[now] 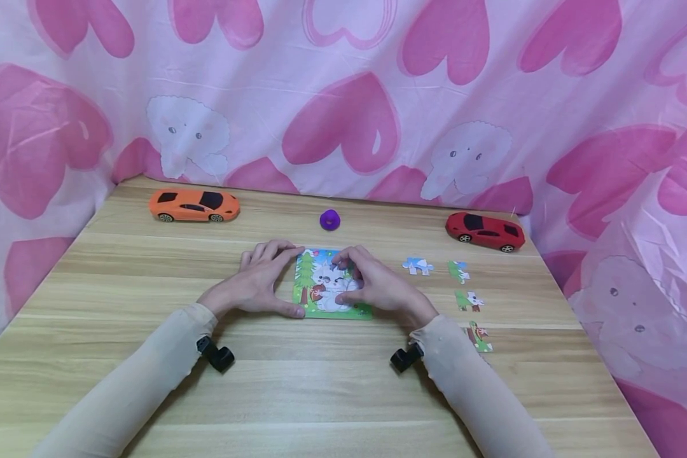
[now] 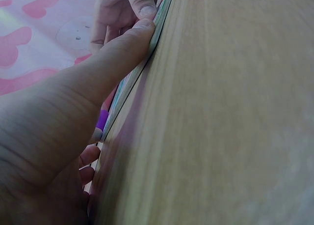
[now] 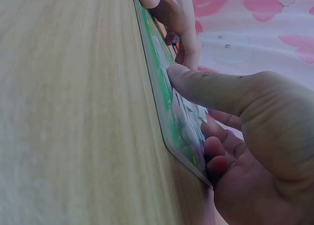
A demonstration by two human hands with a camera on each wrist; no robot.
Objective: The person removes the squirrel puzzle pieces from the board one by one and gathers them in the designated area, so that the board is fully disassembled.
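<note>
A jigsaw puzzle (image 1: 315, 308) in a flat tray, showing a white animal and green trees, lies in front of me. My left hand (image 1: 257, 280) spans its left side, the thumb on the near corner and the index finger at the far one. My right hand (image 1: 383, 283) arches over the right part, thumb and bent fingers reaching down to the picture. In the right wrist view, a whitish puzzle piece (image 3: 200, 110) stands tilted above the board between thumb and fingers. The palm covers part of the picture's right side in the head view.
Loose puzzle pieces lie right of the right hand: a blue one (image 1: 417, 266), a green one (image 1: 458, 271) and others nearer. Toward the back stand an orange toy car (image 1: 194, 205), a small purple object (image 1: 329, 220) and a red toy car (image 1: 485, 231). A heart-patterned curtain (image 1: 343, 121) hangs behind.
</note>
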